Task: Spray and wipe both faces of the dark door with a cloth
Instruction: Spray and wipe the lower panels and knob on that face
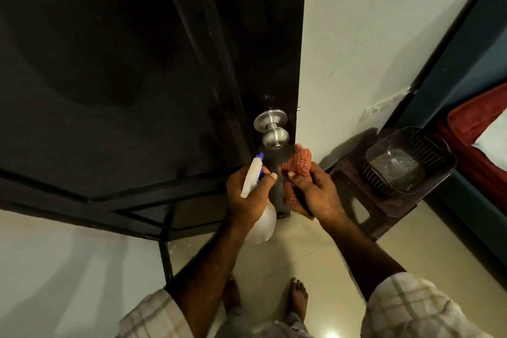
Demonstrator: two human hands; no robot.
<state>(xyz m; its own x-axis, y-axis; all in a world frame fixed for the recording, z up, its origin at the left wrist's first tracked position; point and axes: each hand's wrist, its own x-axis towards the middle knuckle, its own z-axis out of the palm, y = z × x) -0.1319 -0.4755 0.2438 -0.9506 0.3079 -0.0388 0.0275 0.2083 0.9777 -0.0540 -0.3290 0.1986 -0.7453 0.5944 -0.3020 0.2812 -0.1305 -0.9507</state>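
Just above both hands, the dark door (pixel 137 63) edge rises upright: left hand (pixel 247 195) grips the spray bottle (pixel 253 175), right hand (pixel 318 195) clutches the cloth (pixel 297 166).

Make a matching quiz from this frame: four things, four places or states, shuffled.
Things:
1. spray bottle
2. cloth
3. knob
4. basket

Places or states:
A. on the stool right of the door
B. gripped by the left hand
C. mounted near the door's edge, above the hands
D. held by the right hand

Pairs: 1-B, 2-D, 3-C, 4-A
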